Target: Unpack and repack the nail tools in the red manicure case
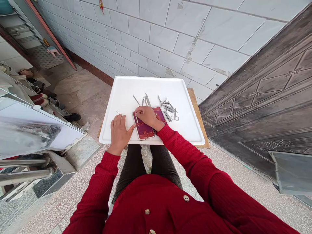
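Note:
An open manicure case (146,134) with a dark red lining lies near the front edge of a white board (126,87). My right hand (146,116) is over the case, its fingers pinched together at the upper left part. What they grip is too small to make out. Flat on the board to the left rests my left hand (120,132), fingers apart, thumb at the case's edge. A thin metal tool (117,112) lies just beyond its fingertips. Small scissors (175,117), nail clippers (167,116) and cuticle nippers (162,100) lie right of the case.
Several slim metal tools (146,99) lie behind the case. Under the board, a wooden top (195,100) sticks out on the right. A tiled wall (151,35) stands behind, a dark metal door (255,94) at right, and a shoe rack (52,104) at left.

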A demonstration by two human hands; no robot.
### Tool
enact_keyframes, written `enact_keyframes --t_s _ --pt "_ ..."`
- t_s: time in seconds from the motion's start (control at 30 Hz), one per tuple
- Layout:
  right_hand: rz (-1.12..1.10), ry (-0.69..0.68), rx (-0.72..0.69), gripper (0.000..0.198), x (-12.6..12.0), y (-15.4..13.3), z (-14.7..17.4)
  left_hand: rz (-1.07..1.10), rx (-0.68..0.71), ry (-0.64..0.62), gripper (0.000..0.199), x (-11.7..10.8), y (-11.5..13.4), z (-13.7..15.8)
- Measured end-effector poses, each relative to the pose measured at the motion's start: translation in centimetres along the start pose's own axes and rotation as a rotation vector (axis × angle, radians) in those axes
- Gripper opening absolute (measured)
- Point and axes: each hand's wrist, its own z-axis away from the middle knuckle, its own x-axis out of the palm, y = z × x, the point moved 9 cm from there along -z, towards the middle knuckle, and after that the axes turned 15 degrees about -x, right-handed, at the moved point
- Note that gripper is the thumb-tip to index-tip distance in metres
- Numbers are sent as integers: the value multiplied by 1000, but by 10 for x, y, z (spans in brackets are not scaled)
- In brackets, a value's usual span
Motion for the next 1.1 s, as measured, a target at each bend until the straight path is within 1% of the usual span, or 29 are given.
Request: enact_keyframes --t_s 0.23,0.43,0.53,0.63,0.77,0.87,0.97,1.1 --pt "161 -55 -43 12 2 -8 2 1 9 -1 62 -1 -4 -1" --pt "143 -74 -44 12 2 -11 2 -35 -8 15 64 -8 -13 -10" --pt "83 -21 -37 11 -5 -11 2 -48 -26 20 67 -9 -20 -15" --pt "6 86 -21 11 -19 -6 2 -47 -23 15 67 -5 -21 -18" --pt "-59 228 44 8 -41 13 2 -57 -10 -2 67 1 -19 -18" --pt "-79 293 73 10 -53 26 3 -51 5 -6 67 0 -16 -16" --pt "-56 323 92 10 -60 32 3 -36 24 -5 65 -3 -13 -13" --pt "-14 297 109 10 -61 35 3 -11 88 -13 60 -7 -7 -8"
